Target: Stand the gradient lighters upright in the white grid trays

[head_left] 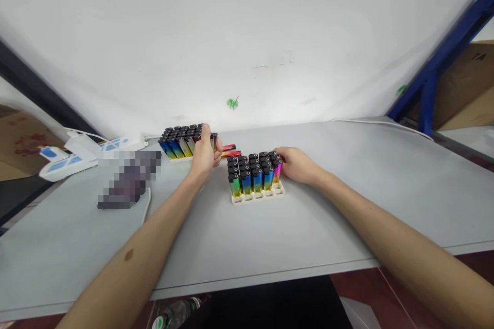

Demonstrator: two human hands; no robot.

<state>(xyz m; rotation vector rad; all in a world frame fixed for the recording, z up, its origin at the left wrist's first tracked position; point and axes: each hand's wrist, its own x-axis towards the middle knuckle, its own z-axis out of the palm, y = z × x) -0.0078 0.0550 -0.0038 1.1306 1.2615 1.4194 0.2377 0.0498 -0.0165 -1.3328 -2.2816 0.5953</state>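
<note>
Two pale trays of lighters stand on the grey table. The front tray [259, 196] carries rows of upright lighters [258, 177] with black tops and green, blue and magenta bodies; its nearest row of holes has none in it. My right hand [297, 163] is curled against the right end of this tray, by the magenta lighter [277, 170], its fingertips partly hidden. At the back tray [181, 159], my left hand [207, 153] is closed with the thumb up around a lighter [213, 139], mostly covered by the fingers. Red lighters [231, 153] lie flat between the trays.
On the left lie a white power strip [87, 159] with plugs and a pixelated dark object [129, 182]. A white cable [382, 122] runs along the back right. Cardboard boxes [463, 82] stand beyond a blue frame [428, 97]. A bottle [175, 313] is below the table edge.
</note>
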